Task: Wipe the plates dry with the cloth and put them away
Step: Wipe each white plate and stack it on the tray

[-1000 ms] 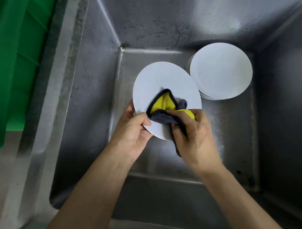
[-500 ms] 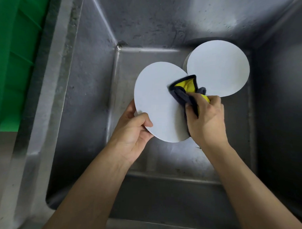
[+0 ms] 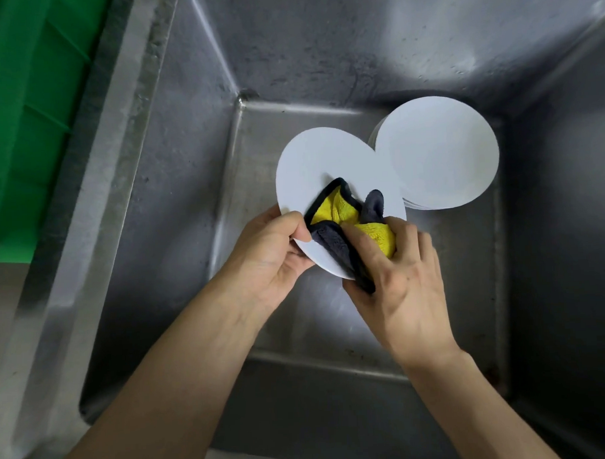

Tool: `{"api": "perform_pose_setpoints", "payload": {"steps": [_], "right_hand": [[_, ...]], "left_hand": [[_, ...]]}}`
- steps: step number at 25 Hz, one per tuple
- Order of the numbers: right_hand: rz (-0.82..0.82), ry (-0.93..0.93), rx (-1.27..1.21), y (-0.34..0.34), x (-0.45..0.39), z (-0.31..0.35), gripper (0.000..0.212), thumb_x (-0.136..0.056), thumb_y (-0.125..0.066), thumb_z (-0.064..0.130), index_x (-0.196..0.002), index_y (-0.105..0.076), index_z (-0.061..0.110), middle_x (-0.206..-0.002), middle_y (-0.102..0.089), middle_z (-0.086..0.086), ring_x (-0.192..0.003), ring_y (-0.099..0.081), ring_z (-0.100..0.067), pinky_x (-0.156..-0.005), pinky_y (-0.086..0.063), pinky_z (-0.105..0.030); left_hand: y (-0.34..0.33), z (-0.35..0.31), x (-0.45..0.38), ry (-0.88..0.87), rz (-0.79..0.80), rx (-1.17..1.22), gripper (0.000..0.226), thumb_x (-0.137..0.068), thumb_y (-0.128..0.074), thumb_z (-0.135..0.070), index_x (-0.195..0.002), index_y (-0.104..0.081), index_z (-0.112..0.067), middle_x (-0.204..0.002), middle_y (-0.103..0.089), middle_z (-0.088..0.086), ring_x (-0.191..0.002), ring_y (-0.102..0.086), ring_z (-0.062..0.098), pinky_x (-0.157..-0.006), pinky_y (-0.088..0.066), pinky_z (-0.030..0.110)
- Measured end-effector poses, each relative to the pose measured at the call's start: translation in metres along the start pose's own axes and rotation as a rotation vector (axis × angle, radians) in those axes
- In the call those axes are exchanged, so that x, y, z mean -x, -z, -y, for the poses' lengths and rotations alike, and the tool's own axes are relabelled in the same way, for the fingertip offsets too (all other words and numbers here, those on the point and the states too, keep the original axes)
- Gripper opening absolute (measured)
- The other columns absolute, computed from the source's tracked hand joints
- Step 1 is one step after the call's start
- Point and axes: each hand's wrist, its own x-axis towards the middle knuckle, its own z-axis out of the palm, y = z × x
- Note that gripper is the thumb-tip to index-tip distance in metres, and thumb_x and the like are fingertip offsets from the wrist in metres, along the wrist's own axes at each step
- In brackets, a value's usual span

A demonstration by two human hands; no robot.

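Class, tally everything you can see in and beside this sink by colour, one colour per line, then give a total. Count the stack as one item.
White: 2, held plate and plate stack
Yellow and grey: 1, cloth
Green: 1, crate
Total: 4

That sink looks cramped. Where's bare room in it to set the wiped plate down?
The sink floor is bare left of the held plate, up to the left wall, and near the front wall. The back right corner is crowded by the stack of plates.
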Motion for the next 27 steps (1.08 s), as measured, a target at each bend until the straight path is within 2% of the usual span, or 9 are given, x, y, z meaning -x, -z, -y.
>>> {"api": "perform_pose_setpoints", "payload": {"steps": [5, 7, 10, 12, 14, 17, 19, 23, 27], "right_hand": [[-0.066, 0.068, -0.159, -0.001, 0.005, -0.004, 0.046, -0.090, -0.072, 0.028, -0.133, -0.058, 0.030, -0.117, -0.051, -0.006, -0.091, -0.058, -0.031, -0.070, -0.055, -0.041], [-0.078, -0.002, -0.289, -0.001, 0.006, 0.000, 0.030, -0.096, -0.067, 0.034, -0.125, -0.059, 0.032, -0.116, -0.053, -0.001, -0.085, -0.061, -0.025, -0.066, -0.053, -0.034], [-0.056, -0.255, -0.643, 0.002, 0.002, 0.004, 0.010, -0.097, -0.070, 0.033, -0.102, -0.061, 0.032, -0.103, -0.057, 0.004, -0.066, -0.060, -0.010, -0.060, -0.051, -0.023], [-0.040, -0.482, -0.935, 0.009, -0.001, 0.002, 0.013, -0.094, -0.074, 0.031, -0.090, -0.063, 0.026, -0.079, -0.063, -0.005, -0.057, -0.058, -0.006, -0.059, -0.049, -0.017], [0.011, -0.629, -1.217, 0.019, -0.002, -0.002, 0.010, -0.091, -0.075, 0.032, -0.090, -0.070, 0.023, -0.058, -0.063, -0.008, -0.049, -0.059, -0.011, -0.057, -0.053, -0.019], [0.024, -0.802, -1.532, 0.025, -0.001, -0.008, 0.023, -0.085, -0.077, 0.032, -0.108, -0.079, 0.026, -0.100, -0.079, -0.006, -0.092, -0.077, -0.020, -0.076, -0.062, -0.030], [-0.008, -0.915, -1.628, 0.027, -0.002, -0.012, 0.029, -0.082, -0.078, 0.029, -0.111, -0.079, 0.024, -0.112, -0.077, -0.007, -0.102, -0.075, -0.023, -0.075, -0.062, -0.031], [0.014, -1.048, -1.695, 0.030, -0.002, -0.019, 0.033, -0.082, -0.080, 0.033, -0.114, -0.078, 0.022, -0.116, -0.076, -0.009, -0.103, -0.075, -0.025, -0.070, -0.063, -0.034], [0.059, -1.047, -1.750, 0.029, 0.001, -0.023, 0.039, -0.085, -0.078, 0.034, -0.121, -0.074, 0.020, -0.120, -0.075, -0.011, -0.105, -0.074, -0.026, -0.072, -0.063, -0.036]], "left_hand": [[-0.010, -0.011, 0.004, -0.036, -0.047, -0.196, 0.035, -0.080, -0.054, 0.004, -0.053, -0.061, -0.017, -0.070, -0.065, 0.010, -0.070, -0.069, 0.026, -0.073, -0.064, 0.044], [-0.012, -0.013, 0.006, -0.056, -0.031, -0.253, 0.007, -0.076, -0.070, -0.013, -0.070, -0.071, -0.017, -0.086, -0.075, 0.009, -0.080, -0.075, 0.023, -0.076, -0.064, 0.042], [-0.007, -0.010, -0.001, -0.021, -0.065, -0.348, 0.034, -0.077, -0.078, -0.041, -0.106, -0.075, -0.025, -0.107, -0.078, 0.000, -0.098, -0.075, 0.018, -0.088, -0.061, 0.040], [-0.001, -0.003, -0.008, -0.052, -0.191, -0.438, 0.038, -0.089, -0.072, -0.038, -0.124, -0.067, -0.023, -0.119, -0.072, -0.003, -0.108, -0.070, 0.017, -0.097, -0.056, 0.039], [0.008, 0.007, -0.016, -0.054, -0.353, -0.501, 0.025, -0.095, -0.065, -0.031, -0.117, -0.065, -0.019, -0.121, -0.066, 0.001, -0.107, -0.064, 0.017, -0.099, -0.053, 0.038], [0.014, 0.017, -0.021, 0.093, -0.322, -0.199, 0.017, -0.096, -0.063, -0.030, -0.105, -0.070, -0.017, -0.100, -0.077, 0.003, -0.087, -0.071, 0.013, -0.073, -0.058, 0.028], [0.017, 0.019, -0.021, 0.134, -0.260, 0.031, 0.020, -0.096, -0.063, -0.023, -0.110, -0.070, -0.011, -0.097, -0.079, 0.003, -0.084, -0.074, 0.013, -0.067, -0.061, 0.028], [0.020, 0.015, -0.016, 0.128, -0.091, 0.276, 0.026, -0.079, -0.054, 0.002, -0.085, -0.076, -0.009, -0.090, -0.074, 0.006, -0.077, -0.073, 0.015, -0.079, -0.062, 0.029], [0.013, 0.013, -0.009, 0.196, 0.086, 0.322, 0.052, -0.079, -0.041, 0.007, -0.123, -0.064, -0.007, -0.121, -0.070, 0.012, -0.104, -0.071, 0.029, -0.096, -0.056, 0.042]]}}
